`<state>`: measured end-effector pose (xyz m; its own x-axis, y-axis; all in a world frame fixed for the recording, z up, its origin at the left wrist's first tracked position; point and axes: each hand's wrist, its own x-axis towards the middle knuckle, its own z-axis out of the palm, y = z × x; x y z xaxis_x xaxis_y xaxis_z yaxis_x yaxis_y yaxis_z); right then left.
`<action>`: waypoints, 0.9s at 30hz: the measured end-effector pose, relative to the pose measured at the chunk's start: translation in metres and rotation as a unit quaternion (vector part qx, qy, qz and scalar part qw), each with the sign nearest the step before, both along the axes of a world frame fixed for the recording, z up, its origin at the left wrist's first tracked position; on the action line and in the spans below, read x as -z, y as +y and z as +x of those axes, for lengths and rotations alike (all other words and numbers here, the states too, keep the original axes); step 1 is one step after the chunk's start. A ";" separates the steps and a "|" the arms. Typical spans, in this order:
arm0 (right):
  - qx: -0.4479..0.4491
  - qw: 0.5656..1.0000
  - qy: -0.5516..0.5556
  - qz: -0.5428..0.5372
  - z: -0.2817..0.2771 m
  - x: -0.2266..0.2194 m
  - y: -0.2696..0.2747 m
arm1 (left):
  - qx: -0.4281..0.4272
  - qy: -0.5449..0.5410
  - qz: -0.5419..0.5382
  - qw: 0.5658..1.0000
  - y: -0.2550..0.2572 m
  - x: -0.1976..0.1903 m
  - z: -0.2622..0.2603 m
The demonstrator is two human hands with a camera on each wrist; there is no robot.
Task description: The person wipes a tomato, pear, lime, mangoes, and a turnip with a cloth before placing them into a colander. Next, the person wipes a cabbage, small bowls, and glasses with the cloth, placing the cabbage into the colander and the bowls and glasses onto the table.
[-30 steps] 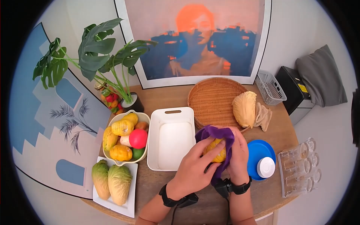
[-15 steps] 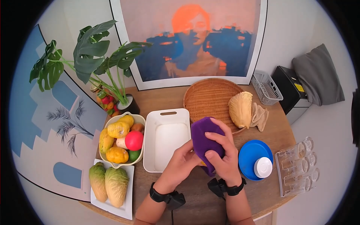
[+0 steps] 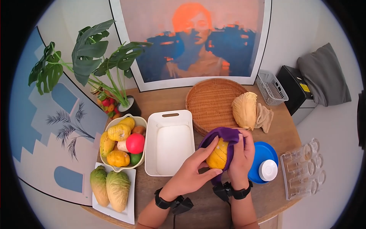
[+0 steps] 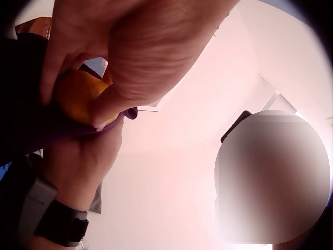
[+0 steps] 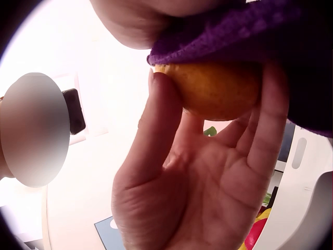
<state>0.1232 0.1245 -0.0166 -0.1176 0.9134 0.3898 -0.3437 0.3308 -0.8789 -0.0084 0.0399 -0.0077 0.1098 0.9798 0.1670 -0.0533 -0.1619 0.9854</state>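
Head view: a wooden table (image 3: 152, 99), framed painting (image 3: 198, 45) leaning at 12, and right in the middle, the yellow fruit (image 3: 218, 154) inside a purple cloth (image 3: 228, 134). Left hand (image 3: 190, 170) pinching the fruit, right hand (image 3: 241, 162) gripping cloth around it! Wicker tray (image 3: 209, 107) at 12, pale cabbage (image 3: 244, 110) on its rim; white bin (image 3: 169, 147) and loaded fruit bowl (image 3: 107, 158) at 9; white plate (image 3: 129, 206) with two cabbages (image 3: 110, 191) at 8; blue plate (image 3: 256, 156) carrying a white tub (image 3: 268, 170) at 3, glasses (image 3: 305, 168) beyond. Bare wood runs between bin and blue plate, down to the curved edge at 5.

Left wrist: fruit at 10, left-hand fingers on it, cloth beneath, pale wall (image 4: 182, 172) toward 4.

Right wrist: left thumb and fingers clasp the fruit at 12, cloth over it, right hand above; bin at 4, a bit of bowl contents at 5.
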 end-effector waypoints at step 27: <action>-0.245 0.949 0.070 -0.184 -0.012 -0.001 0.000 | -0.236 0.385 0.263 0.853 0.003 0.001 0.005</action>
